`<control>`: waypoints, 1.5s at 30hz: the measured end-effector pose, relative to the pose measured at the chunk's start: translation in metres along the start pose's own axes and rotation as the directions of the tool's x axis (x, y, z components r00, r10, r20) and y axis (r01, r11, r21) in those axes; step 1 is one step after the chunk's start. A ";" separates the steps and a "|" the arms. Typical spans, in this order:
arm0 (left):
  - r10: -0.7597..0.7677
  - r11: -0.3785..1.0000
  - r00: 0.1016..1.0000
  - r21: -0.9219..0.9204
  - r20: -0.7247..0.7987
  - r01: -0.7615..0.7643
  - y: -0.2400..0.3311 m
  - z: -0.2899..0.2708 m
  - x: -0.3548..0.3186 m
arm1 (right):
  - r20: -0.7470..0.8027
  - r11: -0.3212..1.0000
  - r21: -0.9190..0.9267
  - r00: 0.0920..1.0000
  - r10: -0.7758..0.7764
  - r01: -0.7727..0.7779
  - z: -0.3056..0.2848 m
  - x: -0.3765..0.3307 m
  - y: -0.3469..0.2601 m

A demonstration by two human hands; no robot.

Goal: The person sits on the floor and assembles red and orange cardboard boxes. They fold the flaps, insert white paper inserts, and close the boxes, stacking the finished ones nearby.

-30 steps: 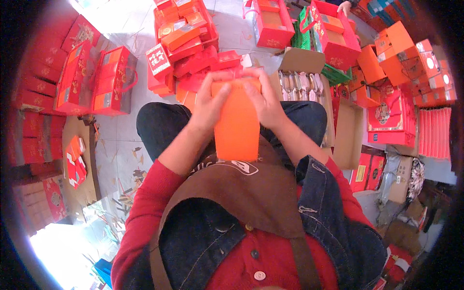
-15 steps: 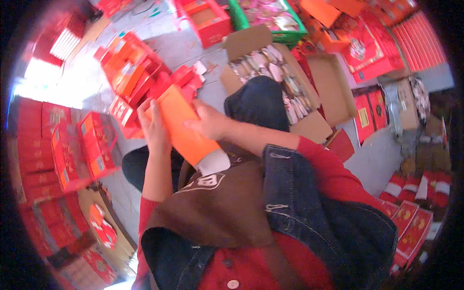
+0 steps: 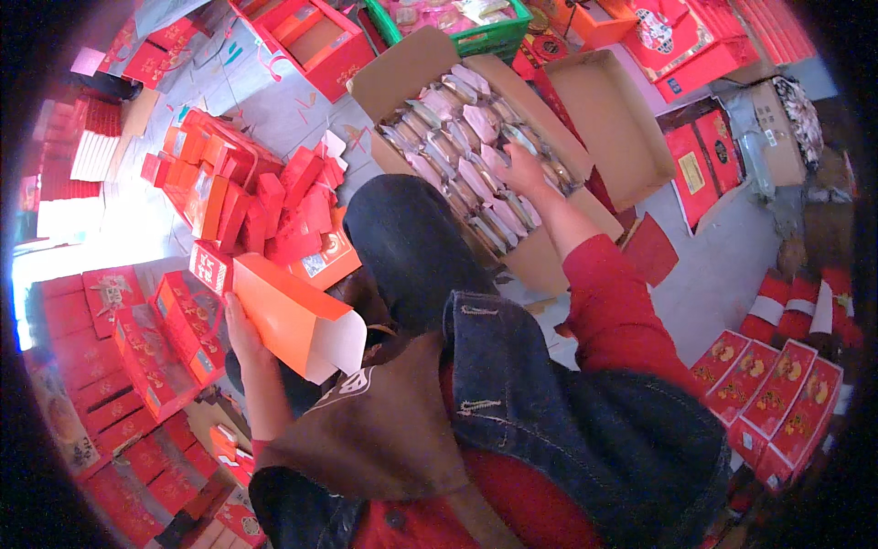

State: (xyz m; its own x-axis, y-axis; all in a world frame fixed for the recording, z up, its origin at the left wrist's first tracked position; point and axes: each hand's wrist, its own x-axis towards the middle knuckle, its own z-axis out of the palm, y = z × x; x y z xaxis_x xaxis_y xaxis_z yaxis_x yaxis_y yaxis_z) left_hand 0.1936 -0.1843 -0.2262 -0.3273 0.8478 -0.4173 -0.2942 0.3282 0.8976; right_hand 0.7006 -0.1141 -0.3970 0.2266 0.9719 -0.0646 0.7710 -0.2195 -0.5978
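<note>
My left hand (image 3: 251, 340) grips an orange carton (image 3: 288, 297) by its left side. The carton is tilted, its white-lined open end toward me and its flaps spread. My right hand (image 3: 526, 171) reaches into a brown cardboard box (image 3: 402, 69) at the upper middle. Rows of small wrapped packets (image 3: 457, 123) in pink and clear film fill that box. The right fingertips touch packets near the box's right side; they are partly hidden, so whether they close on one does not show. Just beyond the carton lies a pile of red and orange cartons (image 3: 233, 197).
A green crate (image 3: 489, 38) of packets stands behind the cardboard box, whose open lid (image 3: 622, 128) lies to its right. Red gift boxes (image 3: 151, 343) are stacked at left. Red printed cartons (image 3: 773, 398) sit at lower right. My bent knee (image 3: 407, 242) rises between carton and box.
My right hand has let go of the orange carton and moved right into the box of packets. My left hand still holds the carton, now lower and further left, its near end spread open.
</note>
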 end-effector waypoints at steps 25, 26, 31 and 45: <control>0.047 0.954 0.919 -0.256 -0.391 -0.158 -0.020 0.059 0.046 | 0.066 0.703 0.662 0.913 -0.402 0.262 -0.106 -0.122 -0.256; 0.043 0.957 0.907 -0.243 -0.420 -0.158 -0.014 0.061 0.042 | 0.129 0.737 0.641 0.917 -0.379 0.215 -0.101 -0.130 -0.273; 0.151 0.901 0.883 -0.307 -0.444 -0.308 0.003 0.037 0.029 | 0.317 0.860 0.459 0.864 -0.391 0.221 -0.083 -0.139 -0.287; 0.331 0.873 0.795 -0.155 -0.509 -0.462 0.019 0.024 -0.012 | 0.696 0.868 0.300 0.532 -0.482 0.395 -0.077 -0.111 -0.324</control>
State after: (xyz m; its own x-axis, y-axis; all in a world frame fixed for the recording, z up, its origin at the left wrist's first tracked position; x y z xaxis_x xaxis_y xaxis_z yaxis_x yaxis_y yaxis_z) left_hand 0.2132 -0.1781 -0.2008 -0.8142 0.5706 -0.1072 -0.2445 -0.1695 0.9547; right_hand 0.4718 -0.1571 -0.1349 -0.6652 0.6829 -0.3020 0.5807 0.2189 -0.7841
